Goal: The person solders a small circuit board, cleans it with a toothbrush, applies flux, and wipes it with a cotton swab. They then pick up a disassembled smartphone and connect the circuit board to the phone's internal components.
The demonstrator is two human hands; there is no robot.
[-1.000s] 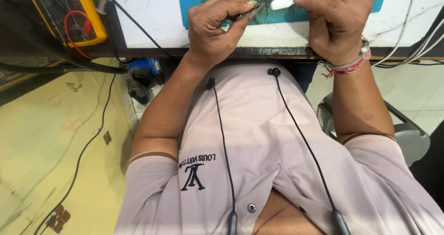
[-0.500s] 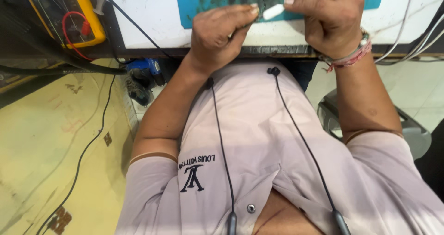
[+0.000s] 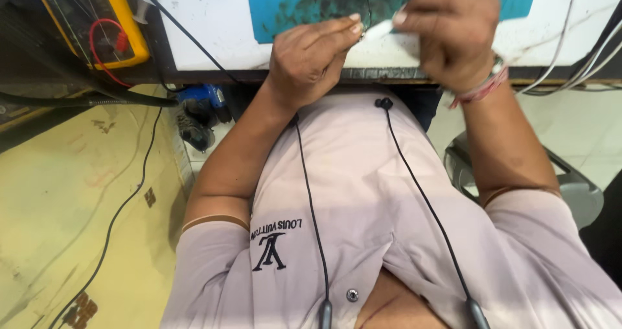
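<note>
My left hand hovers at the near edge of the white worktable, thumb and forefinger pinched on the tip of a small white stick-like piece. My right hand is closed on that piece's other end, just right of the left hand. Both hands meet over the lower edge of a blue work mat covered with dark marks. What the piece is stays unclear. A pink thread band circles my right wrist.
A yellow multimeter with red and black leads lies at the table's left end. White cables run along the table's right side. A blue tool sits under the table edge. A grey stool stands at right, black earphone cords hang on my shirt.
Both hands have moved a little toward the table's near edge and closer together. The white piece, first clear in the right hand's fingers, is now pinched between both hands.
</note>
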